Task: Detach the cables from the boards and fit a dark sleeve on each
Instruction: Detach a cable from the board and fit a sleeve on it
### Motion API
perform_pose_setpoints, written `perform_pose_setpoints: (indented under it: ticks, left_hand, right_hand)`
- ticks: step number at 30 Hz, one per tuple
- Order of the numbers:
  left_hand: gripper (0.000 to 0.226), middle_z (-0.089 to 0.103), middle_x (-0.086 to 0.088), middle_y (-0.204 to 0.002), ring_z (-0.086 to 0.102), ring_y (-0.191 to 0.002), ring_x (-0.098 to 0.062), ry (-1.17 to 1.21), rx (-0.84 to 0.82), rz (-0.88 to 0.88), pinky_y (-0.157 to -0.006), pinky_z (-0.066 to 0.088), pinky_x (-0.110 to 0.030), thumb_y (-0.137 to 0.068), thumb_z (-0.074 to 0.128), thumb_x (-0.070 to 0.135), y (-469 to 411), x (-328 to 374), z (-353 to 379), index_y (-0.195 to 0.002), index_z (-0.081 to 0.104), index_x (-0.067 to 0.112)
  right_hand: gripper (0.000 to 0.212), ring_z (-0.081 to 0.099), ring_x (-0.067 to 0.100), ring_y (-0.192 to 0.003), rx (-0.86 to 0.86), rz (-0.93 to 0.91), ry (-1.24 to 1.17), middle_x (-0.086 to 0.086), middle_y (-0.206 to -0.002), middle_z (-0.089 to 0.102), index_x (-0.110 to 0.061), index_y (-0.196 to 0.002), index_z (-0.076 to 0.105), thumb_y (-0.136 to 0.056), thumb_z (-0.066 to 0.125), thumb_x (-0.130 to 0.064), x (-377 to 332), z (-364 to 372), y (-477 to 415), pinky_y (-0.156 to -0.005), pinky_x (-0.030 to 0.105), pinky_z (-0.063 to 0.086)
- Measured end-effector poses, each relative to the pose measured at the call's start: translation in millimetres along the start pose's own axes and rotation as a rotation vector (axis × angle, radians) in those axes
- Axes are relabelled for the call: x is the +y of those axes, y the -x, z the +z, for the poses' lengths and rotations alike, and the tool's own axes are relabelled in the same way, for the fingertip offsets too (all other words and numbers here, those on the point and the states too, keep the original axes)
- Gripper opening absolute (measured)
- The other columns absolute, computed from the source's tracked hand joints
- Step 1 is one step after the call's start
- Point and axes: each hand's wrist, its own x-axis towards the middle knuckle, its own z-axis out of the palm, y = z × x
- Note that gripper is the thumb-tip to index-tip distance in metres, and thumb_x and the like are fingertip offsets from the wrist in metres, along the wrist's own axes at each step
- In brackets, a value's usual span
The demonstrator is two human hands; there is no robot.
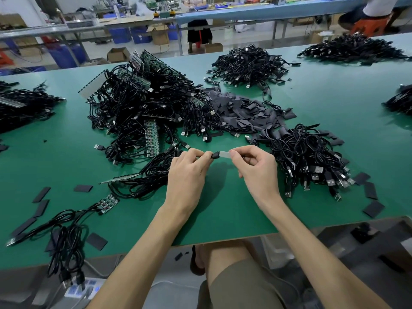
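Take the left hand point(187, 170) and right hand point(256, 166) as the clock's centre, over the table point(223, 208). Between them sit a cable end point(215, 155), pinched by the left, and a strip point(224, 154), pinched by the right. The heap of boards and cables point(142, 108) lies at 11 o'clock. The sleeve pile point(240, 112) lies at 12 o'clock, touching that heap, with the far cable pile point(247, 65) behind it. The near cable pile point(307, 157) lies just beside the right hand at 3 o'clock. A small board point(108, 202) lies at 8 o'clock, and loose sleeves point(373, 208) at 4 o'clock.

Matt green table point(223, 208) — glossy black cables point(142, 108).
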Motion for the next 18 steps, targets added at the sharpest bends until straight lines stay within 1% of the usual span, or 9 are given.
perform_pose_setpoints:
  ticks: [3, 6, 8, 10, 13, 16, 18]
  left_hand:
    - [0.013, 0.066, -0.005, -0.093, 0.058, -0.081, -0.029, -0.011, 0.004, 0.01, -0.071, 0.046, -0.042, -0.099, 0.065, 0.02, 0.8, -0.7, -0.2, -0.099, 0.073, 0.009]
    - [0.013, 0.066, -0.004, -0.096, 0.058, -0.084, -0.028, -0.042, 0.006, -0.002, -0.071, 0.047, -0.045, -0.1, 0.065, 0.021, 0.5, -2.1, -0.1, -0.1, 0.073, 0.012]
    - [0.012, 0.064, -0.003, -0.096, 0.057, -0.085, -0.027, -0.027, -0.011, 0.002, -0.072, 0.047, -0.045, -0.101, 0.063, 0.022, 0.1, -3.2, 0.7, -0.1, 0.073, 0.014]
    - [0.012, 0.061, -0.001, -0.099, 0.055, -0.088, -0.026, 0.013, -0.053, 0.026, -0.075, 0.048, -0.042, -0.101, 0.061, 0.021, 0.4, -5.1, 1.6, -0.104, 0.071, 0.016]
    - [0.012, 0.059, 0.0, -0.102, 0.055, -0.093, -0.026, 0.019, -0.102, 0.056, -0.075, 0.048, -0.038, -0.097, 0.064, 0.017, 1.2, -7.2, 3.1, -0.107, 0.069, 0.017]
    - [0.014, 0.057, 0.0, -0.101, 0.052, -0.093, -0.022, 0.001, -0.089, 0.094, -0.075, 0.047, -0.034, -0.094, 0.068, 0.014, 1.7, -6.9, 4.0, -0.107, 0.069, 0.016]
    - [0.013, 0.057, -0.001, -0.102, 0.052, -0.095, -0.022, 0.006, -0.089, 0.12, -0.078, 0.05, -0.037, -0.095, 0.065, 0.015, 1.5, -6.2, 4.4, -0.108, 0.068, 0.015]
  right_hand:
    - [0.007, 0.053, 0.01, -0.05, -0.011, -0.001, 0.03, -0.008, -0.059, 0.066, -0.019, -0.085, 0.074, -0.092, 0.074, -0.021, -0.7, 0.6, -0.1, -0.05, 0.025, 0.044]
    - [0.009, 0.052, 0.012, -0.051, -0.034, -0.006, 0.07, -0.006, -0.059, 0.064, -0.022, -0.082, 0.074, -0.091, 0.075, -0.019, -1.2, 1.3, 0.3, -0.051, 0.029, 0.043]
    - [0.01, 0.051, 0.012, -0.052, -0.053, -0.013, 0.1, -0.004, -0.058, 0.062, -0.023, -0.081, 0.075, -0.091, 0.075, -0.019, -1.3, 1.6, 0.3, -0.051, 0.029, 0.041]
    - [0.011, 0.05, 0.013, -0.05, -0.069, -0.016, 0.111, -0.003, -0.057, 0.062, -0.023, -0.08, 0.075, -0.091, 0.075, -0.02, -1.3, 1.0, -0.4, -0.05, 0.028, 0.04]
    - [0.01, 0.052, 0.01, -0.047, -0.094, -0.019, 0.116, -0.01, -0.055, 0.062, -0.024, -0.082, 0.076, -0.092, 0.076, -0.023, -0.1, -0.4, -1.1, -0.05, 0.022, 0.041]
    - [0.011, 0.056, 0.012, -0.05, -0.128, -0.003, 0.118, -0.003, -0.058, 0.066, -0.027, -0.081, 0.077, -0.092, 0.076, -0.024, 2.0, 0.6, -1.0, -0.051, 0.025, 0.047]
    - [0.015, 0.058, 0.011, -0.051, -0.126, 0.015, 0.089, 0.0, -0.062, 0.069, -0.029, -0.079, 0.076, -0.092, 0.076, -0.022, 3.1, 0.7, -1.5, -0.05, 0.026, 0.049]
